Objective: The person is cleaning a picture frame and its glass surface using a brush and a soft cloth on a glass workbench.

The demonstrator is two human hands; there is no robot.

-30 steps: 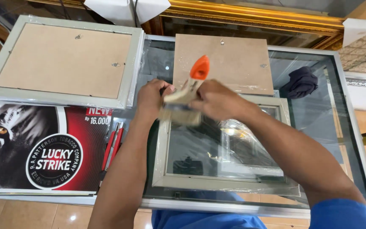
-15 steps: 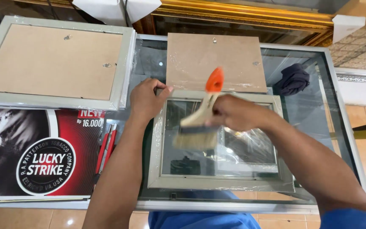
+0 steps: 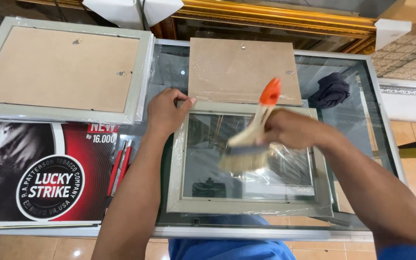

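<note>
Fingers of the right hand (image 3: 287, 131) grip a wooden, orange-tipped flat brush (image 3: 251, 139), bristles blurred over the glass of the pale grey picture frame (image 3: 249, 161). Left hand (image 3: 165, 111) pinches that frame's far-left corner. Brown backing board (image 3: 244, 70) lies beyond it, unfitted. Dust is indiscernible.

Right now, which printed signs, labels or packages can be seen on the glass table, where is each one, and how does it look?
Poster: flat at the table's front left corner; rectangular, red and black, animal face with an amber eye, round white-ringed emblem.
Clear plastic wrap: around the grey frame, near the brush.
No screens or other labels.
</note>
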